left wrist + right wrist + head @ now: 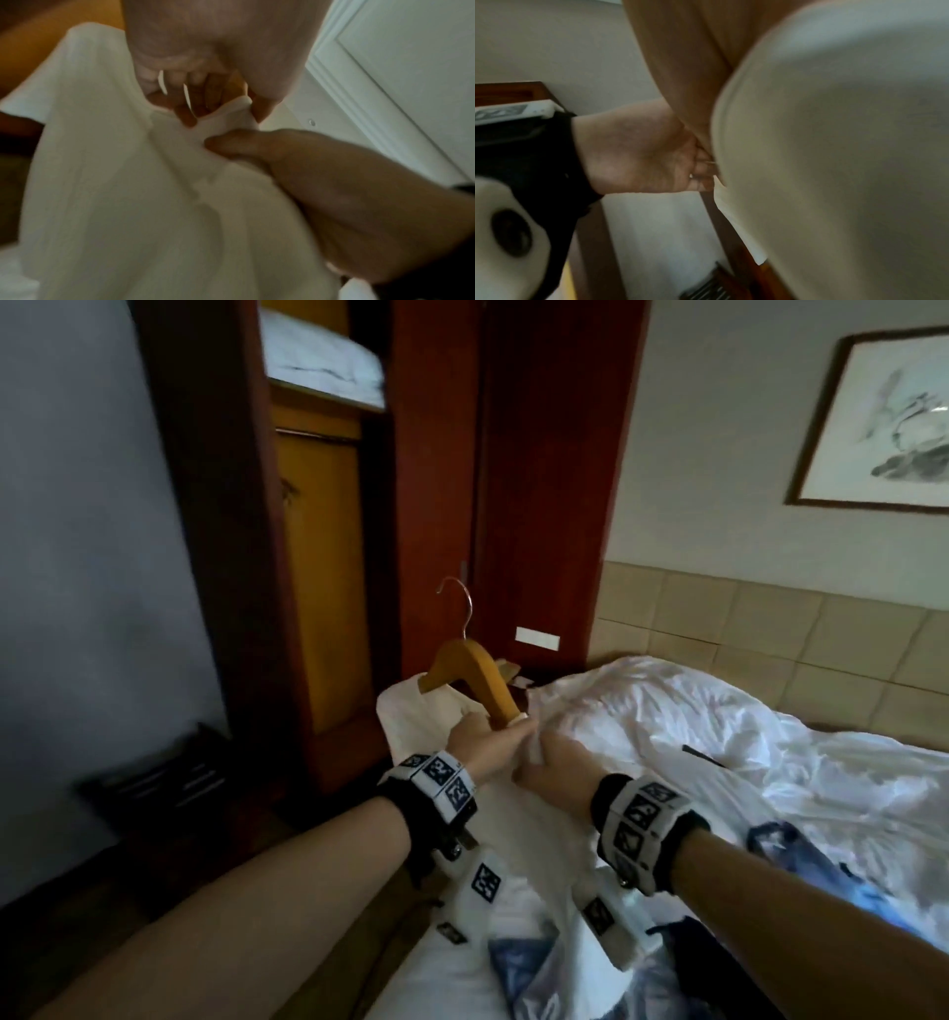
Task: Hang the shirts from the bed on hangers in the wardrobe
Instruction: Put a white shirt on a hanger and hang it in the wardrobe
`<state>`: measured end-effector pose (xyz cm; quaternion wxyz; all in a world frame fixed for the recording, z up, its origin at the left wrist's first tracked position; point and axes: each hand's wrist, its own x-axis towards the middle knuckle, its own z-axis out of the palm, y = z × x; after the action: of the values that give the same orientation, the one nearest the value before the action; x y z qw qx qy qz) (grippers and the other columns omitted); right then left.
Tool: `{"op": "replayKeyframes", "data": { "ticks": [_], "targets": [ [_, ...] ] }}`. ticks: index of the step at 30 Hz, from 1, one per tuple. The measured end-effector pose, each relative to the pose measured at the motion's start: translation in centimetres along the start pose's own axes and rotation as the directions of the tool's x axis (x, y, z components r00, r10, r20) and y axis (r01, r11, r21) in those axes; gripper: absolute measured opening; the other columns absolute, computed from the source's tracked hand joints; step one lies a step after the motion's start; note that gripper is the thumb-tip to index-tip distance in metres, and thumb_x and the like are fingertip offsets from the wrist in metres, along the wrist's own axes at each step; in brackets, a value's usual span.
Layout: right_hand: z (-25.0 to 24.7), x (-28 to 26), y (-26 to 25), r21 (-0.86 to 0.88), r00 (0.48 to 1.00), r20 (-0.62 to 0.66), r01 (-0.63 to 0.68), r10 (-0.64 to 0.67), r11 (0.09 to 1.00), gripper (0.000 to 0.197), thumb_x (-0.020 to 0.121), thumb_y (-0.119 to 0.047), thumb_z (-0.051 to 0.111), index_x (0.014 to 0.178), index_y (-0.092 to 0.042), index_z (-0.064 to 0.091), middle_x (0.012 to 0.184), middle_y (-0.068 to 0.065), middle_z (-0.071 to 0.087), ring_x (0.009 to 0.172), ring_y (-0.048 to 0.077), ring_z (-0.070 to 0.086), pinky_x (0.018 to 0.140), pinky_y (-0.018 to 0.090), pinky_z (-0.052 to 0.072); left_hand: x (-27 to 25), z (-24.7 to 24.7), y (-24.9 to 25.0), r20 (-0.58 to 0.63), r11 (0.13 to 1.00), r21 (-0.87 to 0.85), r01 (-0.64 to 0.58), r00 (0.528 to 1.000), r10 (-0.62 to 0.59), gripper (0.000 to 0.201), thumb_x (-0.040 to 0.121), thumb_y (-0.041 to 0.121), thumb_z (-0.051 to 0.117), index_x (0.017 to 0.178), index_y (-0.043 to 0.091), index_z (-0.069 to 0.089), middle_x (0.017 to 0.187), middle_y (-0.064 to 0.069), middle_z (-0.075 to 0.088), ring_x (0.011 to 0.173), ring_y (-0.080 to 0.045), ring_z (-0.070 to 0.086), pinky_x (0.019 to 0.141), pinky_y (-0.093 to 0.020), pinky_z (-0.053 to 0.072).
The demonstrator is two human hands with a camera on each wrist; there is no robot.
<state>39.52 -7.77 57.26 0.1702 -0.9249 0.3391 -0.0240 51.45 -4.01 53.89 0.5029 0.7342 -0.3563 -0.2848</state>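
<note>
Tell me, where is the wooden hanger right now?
In the head view the wooden hanger is at centre, held up in the left hand over the white shirt, before the open wardrobe, left of the bed.

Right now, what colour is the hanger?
Honey-yellow wood hanger with a silver metal hook; clearest in the head view.

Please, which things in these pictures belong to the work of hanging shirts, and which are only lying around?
Belong to the job:
- wooden hanger, gripped by the left hand
- white shirt, pinched by the right hand
- blue patterned garments on the bed, possibly shirts
- open wardrobe

Just lying about:
- folded white bedding on the wardrobe's top shelf
- framed picture on the wall
- dark luggage rack
</note>
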Motion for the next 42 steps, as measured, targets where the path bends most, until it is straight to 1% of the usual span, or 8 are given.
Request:
{"op": "replayKeyframes", "data": {
  "ticks": [3, 11, 16, 21, 26, 30, 38, 42],
  "targets": [
    [0.9, 0.9, -6.6, 0.047, 0.986, 0.053, 0.157, -0.160, 0.986, 0.026, 0.101, -0.011, 0.043, 0.119, 0.002, 0.056, 0.107, 0.016, 0.061, 0.104, 0.033, 0.061, 0.085, 0.038, 0.049, -1.4, -6.5, -1.8, -0.142, 1.000, 0.012, -0.026, 0.990, 0.028, 0.051, 0.083, 0.059, 0.063, 0.106, 0.014, 0.069, 0.103, -0.004, 0.070, 0.099, -0.021, 0.064, 0.092, -0.038, 0.052],
    [5.4, 2.7, -27.3, 0.090, 0.875, 0.107, 0.465, -0.473, 0.881, 0.023, 0.099, -0.034, 0.049, 0.108, -0.013, 0.054, 0.102, 0.010, 0.063, 0.090, 0.021, 0.059, 0.077, 0.032, 0.047, -7.0, -27.7, -7.4, -0.464, 0.986, 0.161, 0.047, 0.885, 0.034, 0.043, 0.082, 0.050, 0.062, 0.098, 0.012, 0.069, 0.094, -0.007, 0.070, 0.091, -0.023, 0.066, 0.088, -0.039, 0.054],
    [10.1, 3.1, -41.3, 0.280, 0.841, 0.047, 0.507, -0.539, 0.815, 0.031, 0.093, -0.030, 0.056, 0.110, -0.007, 0.066, 0.104, 0.011, 0.068, 0.100, 0.026, 0.063, 0.075, 0.029, 0.048, -12.7, -42.6, -10.9, -0.531, 0.976, 0.165, 0.139, 0.847, -0.031, 0.048, 0.078, 0.054, 0.061, 0.094, 0.010, 0.070, 0.091, -0.007, 0.071, 0.086, -0.020, 0.067, 0.083, -0.034, 0.055],
    [14.8, 3.3, -54.8, 0.418, 0.791, 0.045, 0.540, -0.610, 0.731, 0.021, 0.090, -0.024, 0.057, 0.071, -0.018, 0.056, 0.077, 0.003, 0.060, 0.083, 0.024, 0.060, 0.057, 0.025, 0.038, -18.6, -55.1, -15.0, -0.604, 0.964, 0.182, 0.194, 0.796, -0.047, 0.044, 0.092, 0.050, 0.056, 0.092, 0.008, 0.070, 0.091, -0.006, 0.070, 0.091, -0.021, 0.066, 0.088, -0.033, 0.051],
    [18.6, 3.9, -66.5, 0.499, 0.733, 0.081, 0.557, -0.676, 0.664, 0.021, 0.093, -0.025, 0.059, 0.075, -0.016, 0.057, 0.077, -0.002, 0.058, 0.070, 0.010, 0.055, 0.054, 0.020, 0.037, -23.9, -64.9, -18.1, -0.704, 0.945, 0.195, 0.264, 0.709, -0.053, 0.082, 0.075, 0.076, 0.035, 0.113, 0.011, 0.067, 0.120, -0.012, 0.062, 0.109, -0.025, 0.060, 0.101, -0.043, 0.044],
    [20.6, 4.6, -74.5, 0.514, 0.689, 0.070, 0.595, -0.722, 0.618, 0.020, 0.095, -0.020, 0.054, 0.079, -0.009, 0.058, 0.077, 0.000, 0.056, 0.075, 0.017, 0.056, 0.056, 0.022, 0.040, -26.8, -71.5, -20.1, -0.718, 0.914, 0.233, 0.333, 0.692, -0.069, 0.061, 0.102, 0.049, 0.031, 0.116, 0.000, 0.065, 0.123, -0.016, 0.063, 0.116, -0.030, 0.056, 0.104, -0.037, 0.039],
    [24.3, 8.5, -91.1, 0.542, 0.560, 0.043, 0.683, -0.827, 0.490, 0.017, 0.093, -0.023, 0.055, 0.091, -0.009, 0.064, 0.093, 0.004, 0.062, 0.098, 0.027, 0.060, 0.072, 0.026, 0.041, -29.4, -86.3, -23.3, -0.849, 0.874, 0.177, 0.452, 0.520, -0.097, 0.060, 0.100, 0.059, 0.028, 0.104, 0.010, 0.063, 0.123, -0.017, 0.060, 0.113, -0.031, 0.056, 0.096, -0.036, 0.039],
    [25.1, 12.1, -98.8, 0.573, 0.565, 0.019, 0.670, -0.825, 0.472, 0.018, 0.092, -0.025, 0.056, 0.078, -0.014, 0.056, 0.080, 0.001, 0.057, 0.085, 0.023, 0.056, 0.062, 0.027, 0.038, -28.3, -93.9, -23.5, -0.873, 0.833, 0.188, 0.521, 0.478, -0.102, 0.063, 0.100, 0.058, 0.028, 0.113, 0.007, 0.062, 0.130, -0.017, 0.056, 0.119, -0.031, 0.052, 0.092, -0.032, 0.035]
  ]
}}
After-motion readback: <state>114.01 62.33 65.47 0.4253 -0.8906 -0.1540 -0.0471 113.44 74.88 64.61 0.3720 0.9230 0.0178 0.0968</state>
